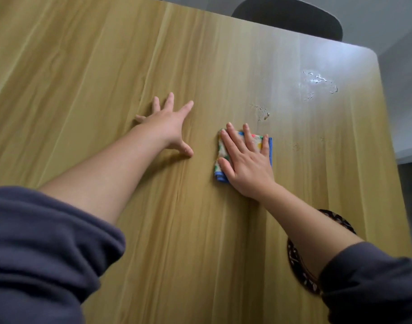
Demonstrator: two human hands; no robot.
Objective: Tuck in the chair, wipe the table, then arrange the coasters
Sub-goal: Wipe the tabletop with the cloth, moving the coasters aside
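Note:
A light wooden table (106, 78) fills the view. My right hand (247, 160) lies flat, fingers spread, pressing a small folded cloth (220, 148) with a blue edge and coloured spots onto the tabletop. My left hand (170, 122) rests flat on the bare wood to the left of the cloth, fingers spread, holding nothing. Beyond the cloth are small water drops (262, 112), and a larger wet patch (319, 83) lies near the far right corner. A dark patterned round coaster (296, 260) lies near the table's right edge, mostly hidden under my right forearm.
A dark chair back (289, 17) stands at the table's far edge, close against it. The table's right edge (392, 160) drops off to a grey floor. Glare washes out the far right corner.

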